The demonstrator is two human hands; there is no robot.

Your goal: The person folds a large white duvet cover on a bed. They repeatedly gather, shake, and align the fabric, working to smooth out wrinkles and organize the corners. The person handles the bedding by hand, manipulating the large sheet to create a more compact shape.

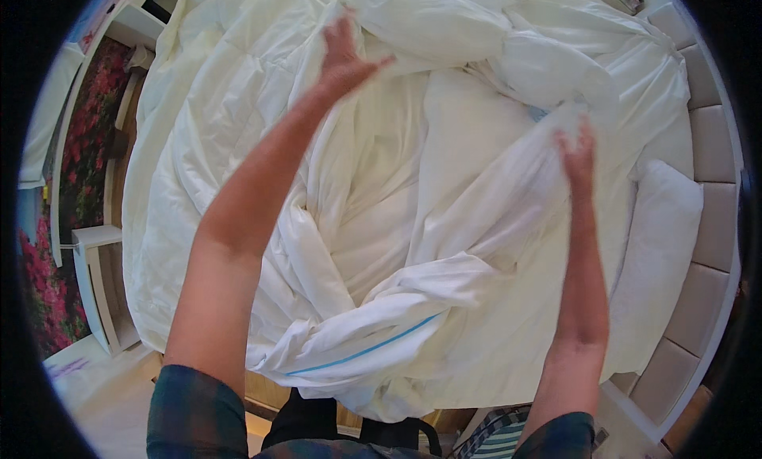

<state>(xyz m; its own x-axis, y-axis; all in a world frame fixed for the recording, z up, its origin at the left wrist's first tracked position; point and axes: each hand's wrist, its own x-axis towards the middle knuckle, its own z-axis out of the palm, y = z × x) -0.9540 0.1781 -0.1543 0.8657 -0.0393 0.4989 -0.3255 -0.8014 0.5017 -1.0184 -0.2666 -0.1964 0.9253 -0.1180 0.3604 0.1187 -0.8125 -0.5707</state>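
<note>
A bed is covered by a rumpled white duvet (214,126), heaped in loose folds. My left hand (347,58) reaches over its far middle part, fingers spread and nothing in them. Farther right and nearer to me, my right hand (579,153) is over the bedding with its fingers apart, slightly smeared by motion. Whether either hand touches the cloth I cannot tell. A twisted length of white cloth with a blue stripe (365,356) lies bunched at the near edge.
A white pillow (657,237) lies at the right, against a padded beige headboard (706,193). To the left are a white shelf unit (99,237) and a red-flowered panel (87,142). A striped cloth (500,435) shows below the near edge, by my legs.
</note>
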